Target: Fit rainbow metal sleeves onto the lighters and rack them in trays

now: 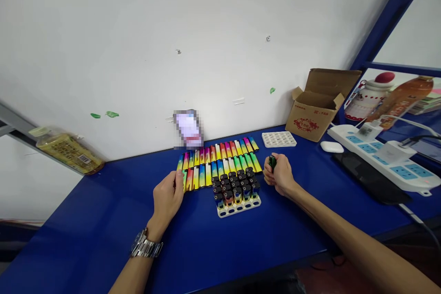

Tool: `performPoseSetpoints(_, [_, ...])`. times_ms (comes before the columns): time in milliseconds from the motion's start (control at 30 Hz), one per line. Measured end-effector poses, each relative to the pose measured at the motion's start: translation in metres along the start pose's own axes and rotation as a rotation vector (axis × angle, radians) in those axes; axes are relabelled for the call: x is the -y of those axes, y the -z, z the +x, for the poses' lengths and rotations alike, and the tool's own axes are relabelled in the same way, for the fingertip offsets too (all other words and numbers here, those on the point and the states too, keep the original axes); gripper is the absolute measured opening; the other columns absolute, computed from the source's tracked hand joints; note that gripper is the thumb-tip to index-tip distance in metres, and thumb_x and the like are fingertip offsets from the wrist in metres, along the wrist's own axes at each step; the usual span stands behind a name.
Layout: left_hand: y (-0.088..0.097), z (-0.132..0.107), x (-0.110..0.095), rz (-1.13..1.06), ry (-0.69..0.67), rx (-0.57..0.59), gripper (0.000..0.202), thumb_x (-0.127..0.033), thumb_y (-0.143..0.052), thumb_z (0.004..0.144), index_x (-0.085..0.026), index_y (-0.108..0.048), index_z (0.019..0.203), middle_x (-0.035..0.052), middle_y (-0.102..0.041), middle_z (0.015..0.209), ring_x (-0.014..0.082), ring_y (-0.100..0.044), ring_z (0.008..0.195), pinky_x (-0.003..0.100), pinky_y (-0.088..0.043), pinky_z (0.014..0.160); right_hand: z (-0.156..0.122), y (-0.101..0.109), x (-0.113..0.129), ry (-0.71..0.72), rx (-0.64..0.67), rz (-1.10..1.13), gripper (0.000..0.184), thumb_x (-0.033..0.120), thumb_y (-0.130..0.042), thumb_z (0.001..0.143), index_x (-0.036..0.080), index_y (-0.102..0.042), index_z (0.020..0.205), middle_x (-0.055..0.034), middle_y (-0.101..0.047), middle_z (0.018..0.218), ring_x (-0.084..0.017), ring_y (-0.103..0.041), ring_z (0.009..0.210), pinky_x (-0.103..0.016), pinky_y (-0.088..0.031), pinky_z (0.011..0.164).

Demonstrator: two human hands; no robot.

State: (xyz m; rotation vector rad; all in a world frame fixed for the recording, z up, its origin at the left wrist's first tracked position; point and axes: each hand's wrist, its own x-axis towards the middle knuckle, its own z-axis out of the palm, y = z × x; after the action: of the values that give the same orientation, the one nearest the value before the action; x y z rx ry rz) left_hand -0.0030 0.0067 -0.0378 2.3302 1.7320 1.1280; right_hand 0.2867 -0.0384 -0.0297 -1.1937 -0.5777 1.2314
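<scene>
Two rows of rainbow-coloured lighters (220, 158) lie flat on the blue table (103, 220). In front of them a white tray (237, 208) holds several upright lighters with black tops. My left hand (167, 197), a metal watch on its wrist, rests at the left end of the near row, fingers curled against the end lighter. My right hand (279, 175) sits right of the tray, closed round a green lighter (272, 162) held upright.
An empty white tray (279, 139) and an open cardboard box (319, 105) stand at the back right. A white power strip (386, 158), a white case (331, 147) and a black slab (372, 177) lie to the right. A bottle (67, 149) lies at far left.
</scene>
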Motion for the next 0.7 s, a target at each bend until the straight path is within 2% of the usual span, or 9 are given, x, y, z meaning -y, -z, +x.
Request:
performPoseSetpoints(100, [0.000, 0.000, -0.001, 0.001, -0.004, 0.000, 0.036, -0.035, -0.035, 0.092, -0.017, -0.055, 0.067, -0.0013, -0.052, 0.051, 0.0100, -0.045, 0.045, 0.023, -0.029, 0.046, 0.000, 0.000, 0.000, 0.025, 0.005, -0.002, 0.044, 0.035, -0.031, 0.083, 0.021, -0.034, 0.041, 0.0063, -0.023, 0.031, -0.005, -0.017, 0.025, -0.018, -0.011, 0.029])
performPoseSetpoints(167, [0.000, 0.000, -0.001, 0.005, -0.007, -0.001, 0.036, -0.035, -0.035, 0.092, -0.017, -0.054, 0.067, -0.0013, -0.052, 0.051, 0.0099, -0.044, 0.045, 0.023, -0.028, 0.047, 0.000, 0.001, 0.000, 0.060, 0.036, 0.003, 0.046, 0.043, -0.032, 0.087, 0.021, -0.037, 0.047, 0.0068, -0.026, 0.032, -0.005, -0.018, 0.026, -0.017, -0.014, 0.029])
performPoseSetpoints(300, [0.000, -0.001, -0.003, 0.013, -0.024, -0.008, 0.037, -0.034, -0.034, 0.092, -0.018, -0.052, 0.065, -0.0017, -0.050, 0.051, 0.0099, -0.043, 0.045, 0.024, -0.028, 0.047, -0.003, 0.006, 0.004, 0.270, 0.129, -0.013, 0.041, 0.060, -0.040, 0.087, 0.022, -0.048, 0.076, 0.0081, -0.040, 0.044, -0.007, -0.029, 0.031, -0.017, -0.022, 0.031])
performPoseSetpoints(400, [0.000, 0.000, -0.003, 0.018, -0.035, -0.012, 0.036, -0.033, -0.035, 0.092, -0.018, -0.050, 0.064, -0.0018, -0.049, 0.051, 0.0098, -0.043, 0.045, 0.024, -0.028, 0.048, -0.014, 0.007, 0.010, 0.497, 0.137, -0.140, 0.029, 0.054, -0.046, 0.089, 0.024, -0.047, 0.090, 0.0061, -0.049, 0.059, -0.009, -0.043, 0.042, -0.020, -0.034, 0.038])
performPoseSetpoints(500, [0.000, -0.001, -0.003, 0.023, -0.048, -0.012, 0.036, -0.033, -0.035, 0.092, -0.018, -0.050, 0.064, -0.0018, -0.049, 0.051, 0.0099, -0.043, 0.046, 0.024, -0.027, 0.048, -0.034, 0.001, 0.017, 0.698, 0.167, -0.416, 0.021, 0.042, -0.054, 0.089, 0.022, -0.060, 0.090, -0.0003, -0.054, 0.074, -0.012, -0.052, 0.060, -0.025, -0.045, 0.052])
performPoseSetpoints(600, [0.000, -0.001, -0.003, 0.021, -0.049, -0.017, 0.035, -0.033, -0.035, 0.093, -0.018, -0.051, 0.065, -0.0015, -0.049, 0.051, 0.0103, -0.043, 0.046, 0.024, -0.027, 0.048, -0.056, -0.012, 0.021, 0.854, 0.325, -0.575, 0.015, 0.034, -0.064, 0.084, 0.023, -0.070, 0.092, -0.0037, -0.057, 0.080, -0.017, -0.055, 0.076, -0.031, -0.050, 0.065])
performPoseSetpoints(700, [0.000, -0.001, -0.003, 0.023, -0.042, -0.020, 0.035, -0.033, -0.035, 0.093, -0.018, -0.051, 0.065, -0.0011, -0.050, 0.052, 0.0104, -0.043, 0.047, 0.024, -0.027, 0.048, -0.076, -0.026, 0.026, 0.936, 0.402, -0.646, 0.015, 0.025, -0.061, 0.086, 0.024, -0.071, 0.096, -0.0045, -0.060, 0.084, -0.017, -0.058, 0.077, -0.031, -0.052, 0.065])
